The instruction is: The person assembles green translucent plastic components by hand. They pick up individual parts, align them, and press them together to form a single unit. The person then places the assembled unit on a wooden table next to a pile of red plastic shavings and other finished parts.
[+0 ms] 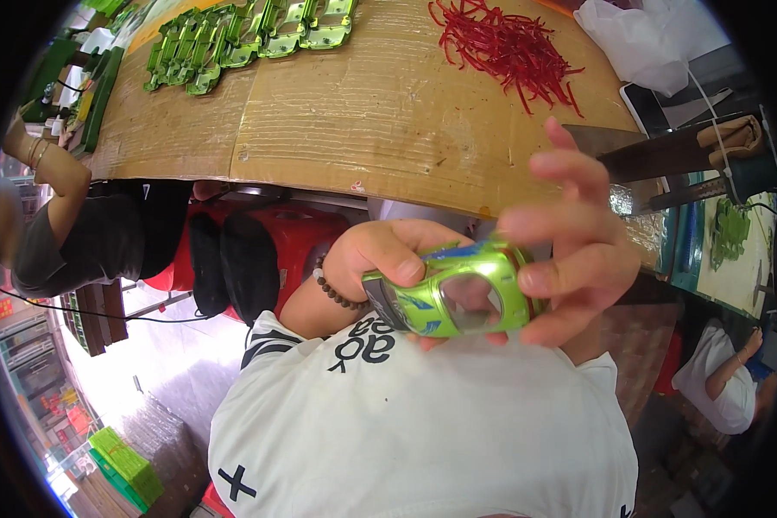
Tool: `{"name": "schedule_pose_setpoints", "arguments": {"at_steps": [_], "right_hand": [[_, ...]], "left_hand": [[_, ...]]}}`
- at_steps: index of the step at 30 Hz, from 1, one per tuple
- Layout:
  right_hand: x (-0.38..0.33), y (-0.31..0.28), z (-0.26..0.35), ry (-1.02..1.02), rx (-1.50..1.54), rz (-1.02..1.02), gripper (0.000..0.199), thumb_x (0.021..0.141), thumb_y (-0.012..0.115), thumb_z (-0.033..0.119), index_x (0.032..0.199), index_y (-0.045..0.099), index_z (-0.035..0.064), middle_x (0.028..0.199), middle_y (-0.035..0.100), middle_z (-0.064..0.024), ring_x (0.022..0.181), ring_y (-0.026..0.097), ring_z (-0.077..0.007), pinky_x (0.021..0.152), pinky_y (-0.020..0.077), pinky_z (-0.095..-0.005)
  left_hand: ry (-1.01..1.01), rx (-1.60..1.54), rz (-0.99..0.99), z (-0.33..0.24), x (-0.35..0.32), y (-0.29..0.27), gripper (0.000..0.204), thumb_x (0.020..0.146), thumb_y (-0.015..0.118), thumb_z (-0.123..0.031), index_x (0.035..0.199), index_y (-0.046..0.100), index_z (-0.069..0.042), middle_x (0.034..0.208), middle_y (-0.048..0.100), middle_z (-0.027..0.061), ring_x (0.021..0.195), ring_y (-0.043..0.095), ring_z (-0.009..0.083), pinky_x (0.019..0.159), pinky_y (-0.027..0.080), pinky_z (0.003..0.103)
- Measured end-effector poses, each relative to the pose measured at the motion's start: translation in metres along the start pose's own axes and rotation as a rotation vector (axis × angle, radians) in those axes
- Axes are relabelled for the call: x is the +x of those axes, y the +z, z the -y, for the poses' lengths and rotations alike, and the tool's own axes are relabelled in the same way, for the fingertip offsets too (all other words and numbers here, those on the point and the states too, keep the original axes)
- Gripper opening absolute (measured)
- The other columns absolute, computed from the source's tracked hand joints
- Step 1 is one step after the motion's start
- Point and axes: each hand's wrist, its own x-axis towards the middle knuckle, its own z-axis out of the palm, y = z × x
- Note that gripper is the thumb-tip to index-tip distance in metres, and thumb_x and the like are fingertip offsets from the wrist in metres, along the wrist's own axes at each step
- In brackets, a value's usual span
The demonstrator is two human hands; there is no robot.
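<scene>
Green toy car shell (453,293) clamped between left hand (380,255) grip and right hand (570,250) grip (fingers partly spread), held near bench (363,112) edge.

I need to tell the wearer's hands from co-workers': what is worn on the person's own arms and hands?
Both forearms are bare, with no sleeves or gloves showing. The left hand has a bracelet of dark round beads at the wrist. The right hand shows no rings, watch or band.

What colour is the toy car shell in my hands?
The toy car shell is metallic lime green with blue streaks, clearest in the head view.
</scene>
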Motion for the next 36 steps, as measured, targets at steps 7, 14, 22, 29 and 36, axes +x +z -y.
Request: {"name": "schedule_pose_setpoints", "arguments": {"at_steps": [7, 14, 22, 29, 36], "right_hand": [[-0.016, 0.033, 0.014, 0.279, -0.347, -0.327, 0.036, 0.066, 0.073, 0.016, 0.096, 0.058, 0.0021, 0.099, 0.059, -0.0162, 0.094, 0.056, -0.0323, 0.080, 0.0454, -0.0408], [-0.021, 0.044, 0.012, 0.309, -0.326, -0.436, 0.040, 0.070, 0.071, 0.008, 0.105, 0.053, -0.0005, 0.110, 0.053, -0.0198, 0.095, 0.056, -0.0297, 0.080, 0.0471, -0.0368], [-0.014, 0.042, 0.023, 0.669, 0.559, -0.732, 0.029, 0.075, 0.060, -0.007, 0.103, 0.053, -0.0026, 0.113, 0.051, -0.0159, 0.106, 0.051, -0.0218, 0.091, 0.0422, -0.0347], [-0.024, 0.033, 0.023, 0.596, 0.511, -0.719, 0.033, 0.067, 0.063, -0.009, 0.098, 0.055, -0.0010, 0.111, 0.053, -0.0173, 0.105, 0.052, -0.0225, 0.095, 0.0373, -0.0356], [-0.028, 0.000, 0.002, 0.169, 0.505, -0.148, 0.039, 0.065, 0.075, 0.015, 0.099, 0.057, 0.0123, 0.111, 0.056, -0.0156, 0.110, 0.042, -0.0326, 0.100, 0.0267, -0.0508]], "left_hand": [[0.394, 0.824, -0.591, -0.005, -0.001, 0.030, 0.049, 0.073, 0.071, -0.012, 0.112, 0.043, 0.001, 0.107, 0.051, 0.0096, 0.096, 0.051, 0.0139, 0.082, 0.042, 0.027], [0.461, 0.909, -0.663, 0.004, 0.008, 0.034, 0.051, 0.072, 0.070, -0.001, 0.112, 0.039, -0.001, 0.119, 0.048, 0.0112, 0.111, 0.046, 0.0153, 0.092, 0.037, 0.029], [0.673, 1.439, -0.729, 0.010, 0.016, 0.017, 0.051, 0.071, 0.072, -0.006, 0.110, 0.040, 0.000, 0.131, 0.040, 0.0215, 0.108, 0.052, 0.0199, 0.092, 0.040, 0.032], [0.468, 1.177, -0.708, 0.007, 0.011, 0.030, 0.053, 0.067, 0.075, -0.008, 0.107, 0.042, -0.001, 0.121, 0.050, 0.0186, 0.102, 0.056, 0.0231, 0.088, 0.043, 0.032], [-0.103, -0.072, 0.115, 0.001, -0.001, -0.013, 0.078, 0.071, 0.069, -0.013, 0.126, 0.021, 0.013, 0.120, 0.034, 0.0418, 0.106, 0.050, 0.0435, 0.077, 0.050, 0.042]]}}
